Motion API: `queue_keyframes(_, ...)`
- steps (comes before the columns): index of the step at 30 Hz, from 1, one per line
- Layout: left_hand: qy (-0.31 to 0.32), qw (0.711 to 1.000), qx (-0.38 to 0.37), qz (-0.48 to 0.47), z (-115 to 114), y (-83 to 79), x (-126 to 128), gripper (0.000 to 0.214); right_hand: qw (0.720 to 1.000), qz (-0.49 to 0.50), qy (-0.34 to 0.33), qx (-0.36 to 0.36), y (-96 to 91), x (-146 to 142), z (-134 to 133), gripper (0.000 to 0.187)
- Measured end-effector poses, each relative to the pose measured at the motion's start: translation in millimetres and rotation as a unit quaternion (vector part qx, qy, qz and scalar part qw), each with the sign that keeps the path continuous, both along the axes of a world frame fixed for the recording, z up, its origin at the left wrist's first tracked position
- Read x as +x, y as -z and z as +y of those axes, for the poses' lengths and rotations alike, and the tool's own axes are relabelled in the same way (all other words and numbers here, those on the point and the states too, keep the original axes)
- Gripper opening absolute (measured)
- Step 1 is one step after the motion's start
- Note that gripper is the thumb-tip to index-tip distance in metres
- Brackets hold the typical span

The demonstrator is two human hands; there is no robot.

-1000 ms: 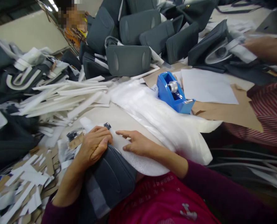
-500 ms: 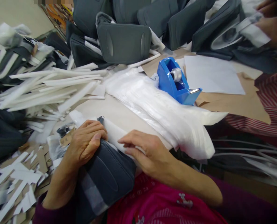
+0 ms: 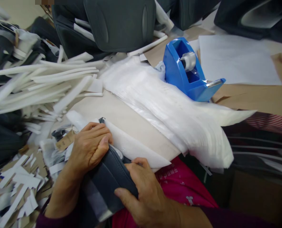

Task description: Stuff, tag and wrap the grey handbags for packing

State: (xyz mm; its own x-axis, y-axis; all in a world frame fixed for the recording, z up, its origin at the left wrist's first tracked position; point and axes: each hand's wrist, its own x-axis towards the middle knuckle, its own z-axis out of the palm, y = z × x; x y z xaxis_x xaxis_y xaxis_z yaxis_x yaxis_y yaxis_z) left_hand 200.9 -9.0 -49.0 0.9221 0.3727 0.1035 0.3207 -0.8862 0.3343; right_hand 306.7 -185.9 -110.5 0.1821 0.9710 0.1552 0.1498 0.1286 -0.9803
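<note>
A dark blue-grey bag (image 3: 107, 177) with a stitched edge rests tilted against my lap. At its upper left, my left hand (image 3: 91, 144) is closed on the bag's edge, knuckles up. My right hand (image 3: 145, 193) grips the right side of the same bag, with the thumb on the front face and fingers over the edge. A white soft sheet (image 3: 133, 145) lies just behind the bag, its left end running under or beside my left hand. Something white shows in the bag's opening between my hands. Clear film or tape crosses the lower front.
A stack of thin white sheets (image 3: 169, 110) drapes over the table edge. Beyond it stand a blue tape dispenser (image 3: 183, 72) and more dark bags (image 3: 124, 25). White foam strips (image 3: 36, 82) pile up at left, above paper scraps (image 3: 24, 180). White paper (image 3: 236, 60) lies at right.
My right hand has moved down from above the white sheet onto the bag's right edge and closed on it. My left hand keeps its hold. The camera view has shifted closer.
</note>
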Motion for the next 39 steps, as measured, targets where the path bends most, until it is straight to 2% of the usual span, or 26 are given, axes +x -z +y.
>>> queue_keyframes(3, 0.011, 0.999, -0.006, 0.032, -0.1, -0.9, 5.2, 0.028, 1.0, 0.001, -0.027, -0.014, 1.8, 3.2, 2.8, 0.014)
queue_keyframes(6, 0.041, 0.997, -0.012, 0.06, -0.5, -2.7, 9.7, 0.029, 0.998, -0.008, -0.057, -0.011, 1.5, 10.9, 1.7, 0.019)
queue_keyframes(8, 0.053, 0.997, -0.007, 0.063, -0.9, -2.6, 11.0, 0.03, 0.997, -0.028, -0.075, 0.002, -1.8, 19.9, 1.3, 0.021)
queue_keyframes(11, 0.055, 0.997, 0.001, 0.05, -1.1, -0.8, 9.4, 0.031, 0.992, -0.051, -0.118, 0.004, -9.8, 39.7, 8.2, 0.012)
queue_keyframes(12, 0.056, 0.997, 0.003, 0.046, -1.1, -0.1, 8.4, 0.03, 0.992, -0.06, -0.112, 0.002, -11.9, 46.8, 13.6, 0.012)
queue_keyframes(14, 0.061, 0.997, 0.009, 0.042, -1.0, 0.7, 6.4, 0.03, 0.994, -0.098, -0.057, -0.002, -13.7, 58.4, 28.9, 0.019)
queue_keyframes(16, 0.064, 0.997, 0.013, 0.037, -1.1, 0.7, 5.4, 0.03, 0.986, -0.163, -0.005, -0.024, -11.6, 64.4, 47.0, 0.031)
queue_keyframes(18, 0.063, 0.998, 0.015, 0.029, -1.2, 0.2, 5.2, 0.03, 0.978, -0.202, -0.021, -0.057, -7.5, 65.1, 62.9, 0.047)
queue_keyframes(20, 0.06, 0.998, 0.015, 0.021, -1.3, -0.6, 4.9, 0.03, 0.978, -0.175, -0.084, -0.078, -3.4, 63.4, 73.0, 0.057)
queue_keyframes(23, 0.064, 0.998, 0.015, 0.01, -1.0, -1.3, 3.2, 0.029, 0.982, -0.087, -0.145, -0.083, 1.1, 61.6, 77.8, 0.057)
queue_keyframes(27, 0.059, 0.998, 0.007, -0.003, -0.7, -1.1, 0.3, 0.027, 0.986, -0.033, -0.142, -0.079, 6.4, 54.7, 81.8, 0.05)
queue_keyframes(33, 0.028, 0.999, 0.015, -0.008, -2.6, -0.6, 1.4, 0.028, 0.983, -0.011, -0.166, -0.079, 11.1, 31.2, 108.8, 0.036)
queue_keyframes(36, -0.005, 0.999, 0.037, 0.015, -2.4, 1.1, 1.4, 0.025, 0.978, 0.001, -0.196, -0.067, 7.3, 43.3, 101.9, 0.041)
queue_keyframes(39, -0.006, 0.998, 0.015, 0.054, -0.7, 3.4, -1.6, 0.03, 0.983, -0.011, -0.184, -0.028, 2.4, 70.6, 64.5, 0.054)
